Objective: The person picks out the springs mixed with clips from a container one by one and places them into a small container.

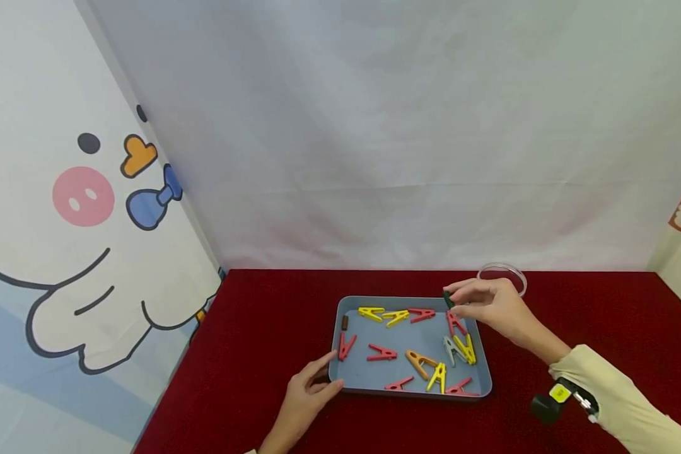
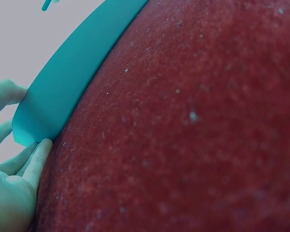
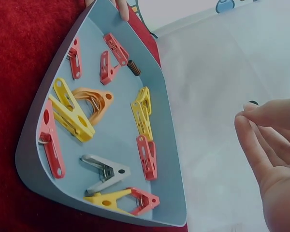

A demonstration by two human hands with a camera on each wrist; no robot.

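A shallow blue-grey tray (image 1: pixel 397 389) lies on the red cloth. Plastic clips in several colours are spread inside it, among them a yellow clip (image 1: pixel 437 378), an orange clip (image 1: pixel 419 362), a grey clip (image 3: pixel 106 173) and a red clip (image 1: pixel 381 353). My left hand (image 1: pixel 302 398) holds the tray's near left corner, thumb on the front wall and fingers at the left side. Over the far right corner, my right hand (image 1: pixel 496 309) pinches a small dark green ridged piece (image 1: pixel 448 299) between thumb and fingertips. Most of that piece is hidden in the right wrist view.
Near the tray's left wall lies a short brown ribbed piece (image 3: pixel 134 67). A clear ring (image 1: pixel 522 277) is partly behind my right hand at the back of the red cloth (image 1: pixel 272 328). A pale curtain (image 1: pixel 386 139) hangs along the far edge, with a cartoon-printed sheet (image 1: pixel 28 208) on the left.
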